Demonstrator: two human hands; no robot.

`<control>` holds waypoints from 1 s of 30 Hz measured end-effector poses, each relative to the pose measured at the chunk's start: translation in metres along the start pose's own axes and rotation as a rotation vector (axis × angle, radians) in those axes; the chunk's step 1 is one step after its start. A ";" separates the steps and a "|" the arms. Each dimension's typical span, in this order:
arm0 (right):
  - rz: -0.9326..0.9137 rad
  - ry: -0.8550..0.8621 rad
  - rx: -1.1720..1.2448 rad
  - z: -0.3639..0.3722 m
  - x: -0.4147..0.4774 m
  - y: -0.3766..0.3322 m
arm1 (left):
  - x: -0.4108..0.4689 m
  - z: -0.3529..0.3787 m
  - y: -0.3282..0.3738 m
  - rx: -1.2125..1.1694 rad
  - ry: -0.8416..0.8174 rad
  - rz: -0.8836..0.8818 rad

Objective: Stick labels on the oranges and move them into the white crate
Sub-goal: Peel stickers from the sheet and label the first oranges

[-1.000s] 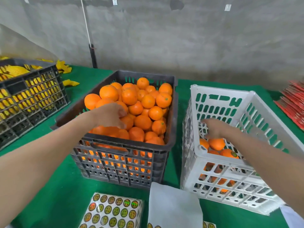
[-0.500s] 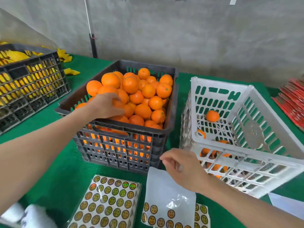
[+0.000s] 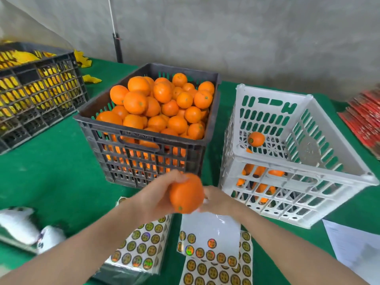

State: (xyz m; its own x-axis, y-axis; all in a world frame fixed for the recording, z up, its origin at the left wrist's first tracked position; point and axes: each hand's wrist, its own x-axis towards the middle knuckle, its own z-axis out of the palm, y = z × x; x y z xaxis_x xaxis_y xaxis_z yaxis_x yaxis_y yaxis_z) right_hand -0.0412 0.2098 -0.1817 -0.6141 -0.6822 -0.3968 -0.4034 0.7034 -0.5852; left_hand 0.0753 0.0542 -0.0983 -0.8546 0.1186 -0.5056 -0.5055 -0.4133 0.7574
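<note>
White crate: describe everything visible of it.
The white crate looks like moulded plastic, with slotted walls, a lattice floor, a thick rim and a handle cut-out in the near wall. It stands open side up on the green cloth, to the right of the dark crate, with a gap between them. It is mostly empty. One labelled orange lies towards the far left of its floor, and a few more oranges show through the near wall.
</note>
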 end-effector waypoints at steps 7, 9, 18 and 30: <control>-0.024 -0.104 0.243 -0.024 -0.027 -0.002 | 0.013 -0.027 -0.056 -0.056 -0.265 -0.263; -0.020 0.009 0.156 -0.020 -0.032 -0.002 | 0.017 -0.023 -0.061 -0.071 -0.279 -0.293; -0.165 0.444 -0.085 0.049 -0.084 0.013 | 0.029 -0.022 -0.067 -0.168 -0.048 -0.263; -0.071 0.480 0.028 0.075 -0.081 0.025 | 0.043 -0.010 -0.087 -0.202 0.009 -0.318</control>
State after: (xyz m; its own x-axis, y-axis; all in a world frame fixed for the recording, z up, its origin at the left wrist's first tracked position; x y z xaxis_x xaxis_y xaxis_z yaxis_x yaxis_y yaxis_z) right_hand 0.0492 0.2675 -0.2172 -0.8320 -0.5547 0.0121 -0.4413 0.6483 -0.6204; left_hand 0.0831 0.0862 -0.1900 -0.6572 0.2623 -0.7066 -0.7109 -0.5272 0.4655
